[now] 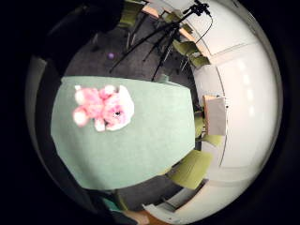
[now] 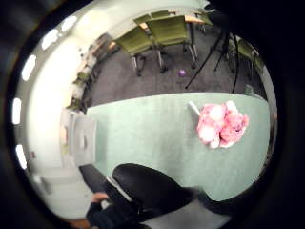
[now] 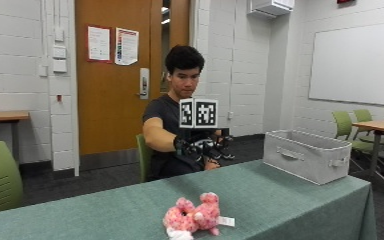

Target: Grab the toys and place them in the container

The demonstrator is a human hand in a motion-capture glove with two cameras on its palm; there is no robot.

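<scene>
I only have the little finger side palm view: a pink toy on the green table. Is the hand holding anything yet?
Observer: No. In the outside view the gloved hand is raised in front of the person's chest, holding nothing, apart from the toy.
Operator: Is the container open on top?
Observer: Yes, the container has no lid. It stands on the table towards one end, away from the toy. Its inside is hidden.
Operator: Any other toys around?
Observer: None shows on the table in any view, only that pink one.
</scene>
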